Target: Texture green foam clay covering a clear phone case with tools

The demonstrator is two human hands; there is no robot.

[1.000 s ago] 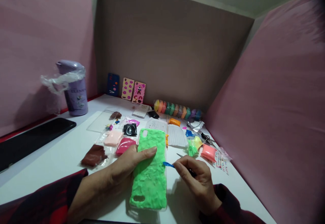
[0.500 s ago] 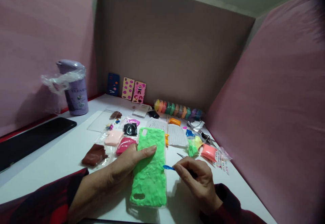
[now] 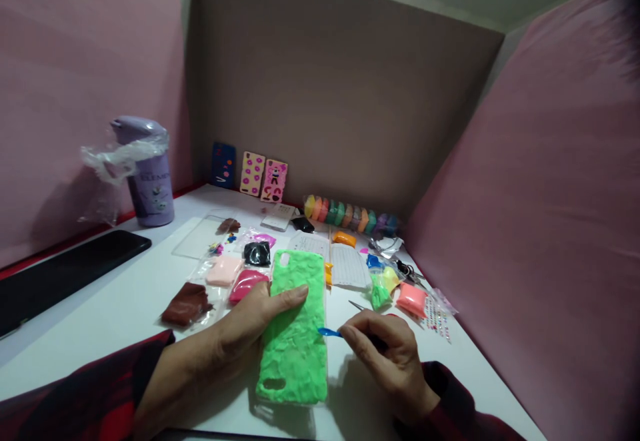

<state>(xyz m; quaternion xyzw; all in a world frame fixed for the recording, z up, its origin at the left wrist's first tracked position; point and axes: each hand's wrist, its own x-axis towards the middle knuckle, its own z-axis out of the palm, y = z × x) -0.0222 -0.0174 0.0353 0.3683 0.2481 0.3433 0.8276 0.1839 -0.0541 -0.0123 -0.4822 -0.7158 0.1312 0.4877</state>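
A phone case (image 3: pixel 295 361) coated in bumpy bright green clay is held tilted up above the white table. My left hand (image 3: pixel 255 314) grips its left side, thumb lying across the green face and the other fingers hidden behind. Pinched in my right hand (image 3: pixel 387 354) is a small blue plastic modelling tool (image 3: pixel 329 332), its tip at the case's right edge. A thin pointed metal tip (image 3: pixel 356 305) shows just beyond my right hand; whether the hand holds it, I cannot make out. Left of the case lie packets of dark pink clay (image 3: pixel 247 286) and brown clay (image 3: pixel 186 305).
A purple tumbler (image 3: pixel 151 181) and a black phone (image 3: pixel 75 274) are at the left. Decorated cases (image 3: pixel 253 173) lean on the back wall beside a row of clay packets (image 3: pixel 350 214). An open notebook (image 3: pixel 350 266), scissors (image 3: pixel 413 271) and a salmon packet (image 3: pixel 413 300) lie right of centre.
The blue tool has shifted slightly left, its tip now over the green clay's right edge. My left hand and the case have hardly moved.
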